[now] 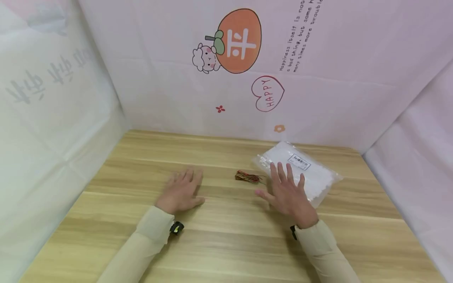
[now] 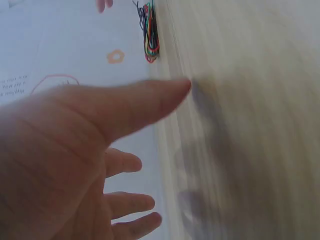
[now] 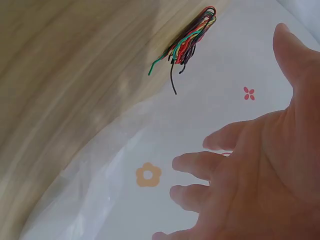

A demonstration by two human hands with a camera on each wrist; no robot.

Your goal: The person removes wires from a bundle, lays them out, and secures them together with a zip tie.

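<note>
My left hand (image 1: 181,192) is spread over the left half of the wooden table, palm down, holding nothing. My right hand (image 1: 287,194) has its fingers extended over the near left part of a clear plastic bag (image 1: 320,177) with white contents and a barcode label (image 1: 299,161). A folded bundle of thin coloured wires (image 1: 247,177) lies between the hands, nearer the right thumb. In the right wrist view the wires (image 3: 192,40) show red, green, yellow and black strands with loose ends, apart from the fingers.
The wooden table (image 1: 226,243) ends at a white printed cloth backdrop (image 1: 170,90). White cloth walls also stand at the left (image 1: 53,137) and right (image 1: 417,137). Dark bands (image 1: 176,228) sit at the wrists by the light sleeves.
</note>
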